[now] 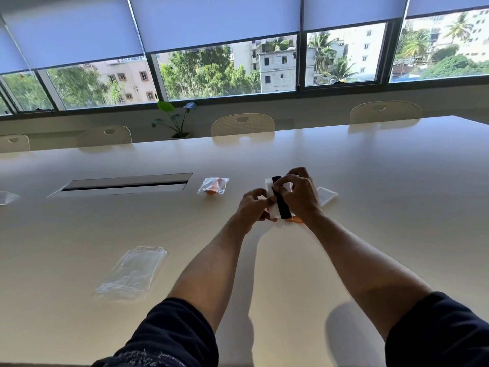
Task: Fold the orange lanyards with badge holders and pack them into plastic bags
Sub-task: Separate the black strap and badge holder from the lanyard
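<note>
Both hands hold a white badge holder (274,211) with a black strip across it, lifted a little above the table's middle. My left hand (253,206) pinches its lower left edge. My right hand (299,193) grips its top and right side, fingers over the strip. A bit of orange lanyard (295,220) peeks out under my right wrist; the remainder is hidden. A sealed bag with an orange lanyard inside (213,185) lies to the left of the hands. An empty clear plastic bag (132,272) lies flat at the near left.
Another white badge holder (326,194) lies just right of my right hand. A cable slot (127,184) is set into the white table at the left. A clear bag edge (6,197) shows at the far left. Chairs (242,125) line the far side.
</note>
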A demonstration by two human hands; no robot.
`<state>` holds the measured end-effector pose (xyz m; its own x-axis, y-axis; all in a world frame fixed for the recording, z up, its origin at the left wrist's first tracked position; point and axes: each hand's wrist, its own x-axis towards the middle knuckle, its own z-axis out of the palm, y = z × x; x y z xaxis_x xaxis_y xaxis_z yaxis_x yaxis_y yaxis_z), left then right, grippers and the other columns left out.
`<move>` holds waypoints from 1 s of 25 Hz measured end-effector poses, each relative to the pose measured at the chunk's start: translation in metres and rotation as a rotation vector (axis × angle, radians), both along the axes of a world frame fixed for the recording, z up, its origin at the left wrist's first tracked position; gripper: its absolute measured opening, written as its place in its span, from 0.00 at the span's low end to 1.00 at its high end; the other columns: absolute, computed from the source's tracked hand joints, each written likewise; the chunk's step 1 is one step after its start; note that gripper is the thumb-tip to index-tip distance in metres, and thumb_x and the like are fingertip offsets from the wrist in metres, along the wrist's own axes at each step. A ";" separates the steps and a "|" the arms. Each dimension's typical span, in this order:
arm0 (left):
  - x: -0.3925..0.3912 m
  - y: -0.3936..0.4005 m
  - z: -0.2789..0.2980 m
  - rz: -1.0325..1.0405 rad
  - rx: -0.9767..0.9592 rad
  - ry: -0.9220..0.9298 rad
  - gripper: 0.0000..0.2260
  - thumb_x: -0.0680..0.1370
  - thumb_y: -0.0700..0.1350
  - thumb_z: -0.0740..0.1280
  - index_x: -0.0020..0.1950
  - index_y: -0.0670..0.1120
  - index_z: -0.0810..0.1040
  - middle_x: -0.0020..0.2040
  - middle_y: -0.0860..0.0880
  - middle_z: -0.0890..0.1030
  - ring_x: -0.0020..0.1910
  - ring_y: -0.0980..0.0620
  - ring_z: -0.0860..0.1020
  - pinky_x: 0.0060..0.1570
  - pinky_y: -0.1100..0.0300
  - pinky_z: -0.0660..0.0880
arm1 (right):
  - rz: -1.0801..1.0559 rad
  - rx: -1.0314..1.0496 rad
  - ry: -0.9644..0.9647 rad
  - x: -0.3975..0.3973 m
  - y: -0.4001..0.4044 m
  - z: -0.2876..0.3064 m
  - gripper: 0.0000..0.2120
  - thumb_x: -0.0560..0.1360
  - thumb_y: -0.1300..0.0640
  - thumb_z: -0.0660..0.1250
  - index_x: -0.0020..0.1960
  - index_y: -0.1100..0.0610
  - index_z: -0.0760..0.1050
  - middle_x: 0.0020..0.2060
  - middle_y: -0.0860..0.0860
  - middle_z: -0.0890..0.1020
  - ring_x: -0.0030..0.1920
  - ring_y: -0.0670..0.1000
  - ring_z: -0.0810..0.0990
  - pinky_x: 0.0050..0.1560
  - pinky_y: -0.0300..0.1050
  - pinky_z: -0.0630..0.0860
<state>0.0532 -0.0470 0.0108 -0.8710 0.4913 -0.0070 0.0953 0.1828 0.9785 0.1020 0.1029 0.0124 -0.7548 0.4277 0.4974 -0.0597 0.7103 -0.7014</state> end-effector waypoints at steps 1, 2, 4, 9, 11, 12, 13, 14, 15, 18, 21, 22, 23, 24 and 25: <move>0.000 0.000 -0.001 -0.008 0.001 -0.009 0.04 0.78 0.41 0.70 0.51 0.44 0.78 0.47 0.36 0.85 0.36 0.41 0.83 0.33 0.58 0.73 | -0.003 -0.008 0.001 -0.001 0.001 0.001 0.00 0.74 0.57 0.75 0.44 0.53 0.85 0.51 0.47 0.74 0.56 0.53 0.77 0.51 0.44 0.72; 0.000 -0.001 -0.001 -0.014 0.004 -0.019 0.04 0.78 0.41 0.70 0.51 0.45 0.78 0.47 0.36 0.85 0.36 0.41 0.83 0.33 0.58 0.73 | -0.005 -0.003 -0.001 -0.001 0.002 0.001 0.00 0.74 0.57 0.75 0.45 0.53 0.85 0.51 0.47 0.74 0.55 0.53 0.77 0.51 0.45 0.73; -0.001 -0.001 -0.001 -0.011 0.012 -0.031 0.03 0.78 0.40 0.70 0.49 0.45 0.77 0.47 0.36 0.84 0.36 0.41 0.83 0.32 0.59 0.72 | 0.002 0.059 -0.004 0.000 0.003 0.002 0.02 0.74 0.56 0.75 0.46 0.53 0.85 0.52 0.47 0.76 0.55 0.53 0.77 0.51 0.48 0.76; -0.005 -0.002 -0.001 0.014 0.026 -0.024 0.03 0.78 0.40 0.71 0.47 0.46 0.77 0.43 0.40 0.84 0.32 0.44 0.82 0.33 0.58 0.72 | 0.095 0.163 -0.019 0.005 0.006 0.004 0.12 0.71 0.51 0.79 0.54 0.48 0.85 0.54 0.46 0.77 0.52 0.52 0.78 0.49 0.50 0.79; -0.005 -0.001 0.000 0.014 0.034 -0.021 0.03 0.77 0.40 0.71 0.47 0.46 0.77 0.42 0.40 0.84 0.32 0.43 0.82 0.32 0.57 0.71 | 0.090 0.169 -0.012 0.004 0.008 0.004 0.10 0.70 0.53 0.79 0.51 0.50 0.86 0.54 0.46 0.77 0.53 0.52 0.77 0.50 0.51 0.79; -0.005 -0.001 0.000 0.012 0.038 -0.020 0.03 0.77 0.40 0.71 0.48 0.46 0.77 0.43 0.39 0.84 0.32 0.42 0.82 0.32 0.57 0.71 | 0.083 0.161 -0.007 0.003 0.008 0.004 0.08 0.70 0.54 0.79 0.49 0.51 0.85 0.54 0.46 0.77 0.54 0.51 0.77 0.51 0.51 0.79; -0.005 0.000 0.000 0.011 0.044 -0.021 0.03 0.77 0.40 0.71 0.48 0.46 0.77 0.43 0.38 0.84 0.34 0.41 0.82 0.32 0.58 0.70 | 0.079 0.149 -0.004 0.003 0.007 0.004 0.07 0.70 0.55 0.79 0.48 0.52 0.85 0.54 0.46 0.77 0.54 0.51 0.76 0.51 0.51 0.78; -0.005 0.000 0.000 0.009 0.049 -0.024 0.03 0.78 0.40 0.71 0.49 0.45 0.77 0.44 0.36 0.84 0.35 0.41 0.82 0.32 0.58 0.71 | 0.077 0.139 0.000 0.003 0.007 0.004 0.06 0.71 0.56 0.78 0.47 0.53 0.85 0.54 0.46 0.77 0.55 0.51 0.76 0.51 0.50 0.77; -0.005 0.000 0.001 0.007 0.054 -0.029 0.03 0.78 0.40 0.71 0.49 0.45 0.77 0.46 0.35 0.84 0.35 0.41 0.82 0.32 0.58 0.71 | 0.076 0.128 0.008 0.002 0.008 0.004 0.06 0.72 0.57 0.78 0.47 0.54 0.84 0.54 0.46 0.78 0.54 0.51 0.77 0.51 0.47 0.76; -0.005 -0.001 0.004 -0.002 0.053 -0.038 0.04 0.78 0.42 0.71 0.51 0.45 0.77 0.46 0.36 0.84 0.34 0.42 0.82 0.32 0.59 0.71 | 0.070 0.056 0.050 0.004 0.009 0.006 0.04 0.73 0.59 0.76 0.46 0.55 0.84 0.53 0.47 0.80 0.49 0.51 0.79 0.45 0.38 0.74; -0.005 -0.001 0.006 -0.019 0.030 -0.032 0.06 0.78 0.43 0.72 0.52 0.45 0.77 0.45 0.38 0.84 0.33 0.43 0.83 0.32 0.59 0.70 | 0.039 0.024 0.057 0.007 0.007 0.007 0.03 0.73 0.59 0.76 0.46 0.55 0.84 0.51 0.46 0.80 0.45 0.49 0.79 0.46 0.45 0.78; -0.005 -0.001 0.006 -0.025 0.024 -0.029 0.07 0.78 0.43 0.72 0.52 0.45 0.76 0.44 0.39 0.84 0.32 0.43 0.83 0.31 0.60 0.70 | 0.027 0.023 0.046 0.008 0.006 0.007 0.03 0.73 0.58 0.76 0.46 0.55 0.84 0.51 0.46 0.80 0.44 0.49 0.79 0.46 0.48 0.79; -0.004 -0.001 0.007 -0.031 0.018 -0.026 0.07 0.78 0.42 0.72 0.52 0.45 0.76 0.44 0.39 0.84 0.32 0.44 0.83 0.30 0.60 0.70 | 0.020 0.020 0.033 0.008 0.005 0.007 0.03 0.73 0.58 0.76 0.46 0.55 0.84 0.51 0.46 0.80 0.44 0.50 0.79 0.46 0.49 0.79; -0.005 -0.001 0.007 -0.034 0.013 -0.023 0.06 0.78 0.42 0.72 0.52 0.45 0.76 0.43 0.40 0.84 0.32 0.44 0.82 0.30 0.61 0.70 | 0.017 0.016 0.023 0.008 0.006 0.008 0.03 0.73 0.57 0.76 0.46 0.54 0.84 0.51 0.45 0.79 0.43 0.50 0.79 0.46 0.49 0.79; -0.005 -0.002 0.007 -0.034 0.008 -0.018 0.06 0.78 0.42 0.72 0.52 0.45 0.76 0.43 0.40 0.84 0.31 0.44 0.82 0.29 0.62 0.70 | 0.018 0.016 0.015 0.008 0.006 0.008 0.04 0.73 0.57 0.77 0.46 0.54 0.83 0.51 0.45 0.79 0.43 0.50 0.79 0.45 0.49 0.79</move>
<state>0.0487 -0.0486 0.0181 -0.8536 0.5205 -0.0186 0.0832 0.1717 0.9816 0.1103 0.1087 0.0204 -0.7548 0.4062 0.5150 -0.0828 0.7200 -0.6891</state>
